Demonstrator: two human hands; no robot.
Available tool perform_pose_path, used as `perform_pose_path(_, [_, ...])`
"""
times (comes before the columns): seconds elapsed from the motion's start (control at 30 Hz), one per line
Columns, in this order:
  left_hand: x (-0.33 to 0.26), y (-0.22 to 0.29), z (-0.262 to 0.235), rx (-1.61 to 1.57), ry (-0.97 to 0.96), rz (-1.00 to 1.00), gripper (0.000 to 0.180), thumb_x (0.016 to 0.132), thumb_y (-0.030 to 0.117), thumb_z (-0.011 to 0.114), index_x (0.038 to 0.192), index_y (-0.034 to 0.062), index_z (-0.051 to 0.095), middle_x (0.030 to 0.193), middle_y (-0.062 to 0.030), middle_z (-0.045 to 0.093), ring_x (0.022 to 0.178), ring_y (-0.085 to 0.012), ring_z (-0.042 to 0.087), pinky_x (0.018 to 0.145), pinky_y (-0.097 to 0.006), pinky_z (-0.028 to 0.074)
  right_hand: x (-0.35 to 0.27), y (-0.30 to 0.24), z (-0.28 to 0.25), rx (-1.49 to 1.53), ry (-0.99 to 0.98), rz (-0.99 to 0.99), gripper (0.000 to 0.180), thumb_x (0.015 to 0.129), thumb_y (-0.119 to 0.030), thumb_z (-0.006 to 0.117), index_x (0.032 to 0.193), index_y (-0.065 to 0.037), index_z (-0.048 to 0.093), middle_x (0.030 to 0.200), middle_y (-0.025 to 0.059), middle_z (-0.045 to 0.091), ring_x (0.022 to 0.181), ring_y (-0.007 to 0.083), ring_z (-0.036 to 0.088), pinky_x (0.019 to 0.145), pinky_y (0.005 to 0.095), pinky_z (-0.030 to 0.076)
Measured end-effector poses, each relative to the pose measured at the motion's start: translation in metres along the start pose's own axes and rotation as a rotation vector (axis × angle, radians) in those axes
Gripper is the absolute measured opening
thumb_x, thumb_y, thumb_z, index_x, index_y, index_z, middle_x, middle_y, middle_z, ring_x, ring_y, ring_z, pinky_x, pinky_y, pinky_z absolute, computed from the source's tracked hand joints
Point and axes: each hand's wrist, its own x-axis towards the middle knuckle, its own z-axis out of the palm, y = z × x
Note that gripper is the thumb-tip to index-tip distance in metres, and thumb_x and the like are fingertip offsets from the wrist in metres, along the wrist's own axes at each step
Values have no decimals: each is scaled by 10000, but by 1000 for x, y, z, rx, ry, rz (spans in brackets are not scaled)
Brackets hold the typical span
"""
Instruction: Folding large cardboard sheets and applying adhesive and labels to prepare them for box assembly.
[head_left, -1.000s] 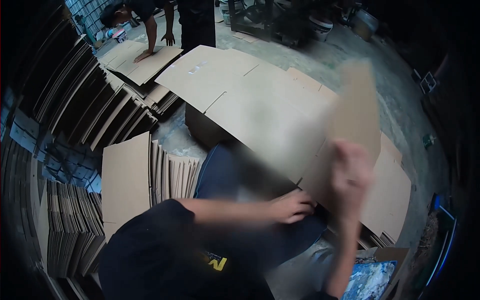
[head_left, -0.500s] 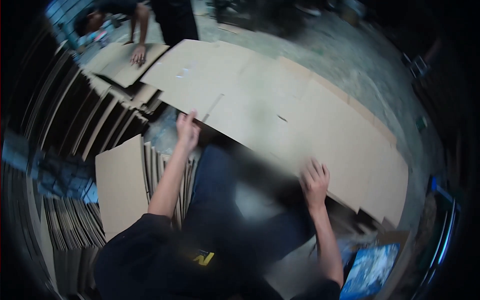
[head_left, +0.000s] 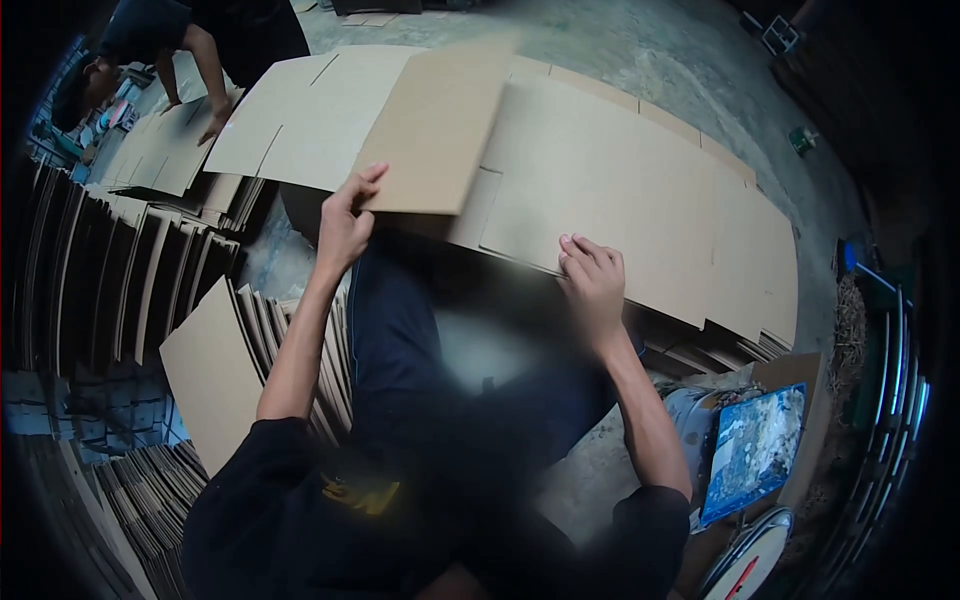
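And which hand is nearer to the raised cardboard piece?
Left. The left hand touches the raised piece at its left edge; the right hand is right of it, by the flat cardboard.

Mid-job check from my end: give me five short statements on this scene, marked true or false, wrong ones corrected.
1. The left hand holds a raised piece of cardboard. True.
2. The right hand holds that same piece. False: it is at the near edge of the flat cardboard, apart from that piece.
3. A co-worker's hand is on cardboard at upper left. True.
4. The blue-edged panel is left of both forearms. False: it is to their right.
5. A cardboard stack is at lower left. True.
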Motion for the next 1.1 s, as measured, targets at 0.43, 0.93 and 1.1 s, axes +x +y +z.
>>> perform_pose_path(0.43, [15, 11, 0, 473, -325, 266, 593, 665, -201, 504, 1163, 43, 714, 1317, -193, 628, 1266, -385, 593, 1076, -419, 482, 20, 6, -30, 265, -113, 147, 413, 779, -327, 839, 1004, -36, 652, 1113, 141, 671, 1014, 364, 619, 894, 461, 486])
perform_pose_path(0.93, [21, -5, -7, 533, -441, 293, 571, 682, -150, 508, 1194, 54, 658, 1466, -174, 565, 1409, -412, 478, 1155, -484, 416, 10, 178, -88, -454, -305, 834, 369, 971, -317, 610, 1191, -28, 675, 1044, 195, 723, 1026, 371, 680, 939, 563, 505])
perform_pose_path(1.1, [19, 1, -12, 558, -446, 277, 606, 695, -164, 505, 1232, 72, 656, 1491, -154, 551, 1432, -389, 460, 1150, -472, 416, -2, 192, -80, -649, -304, 649, 456, 1039, -330, 510, 1426, -98, 571, 1063, 170, 726, 1028, 341, 685, 1074, 668, 351])
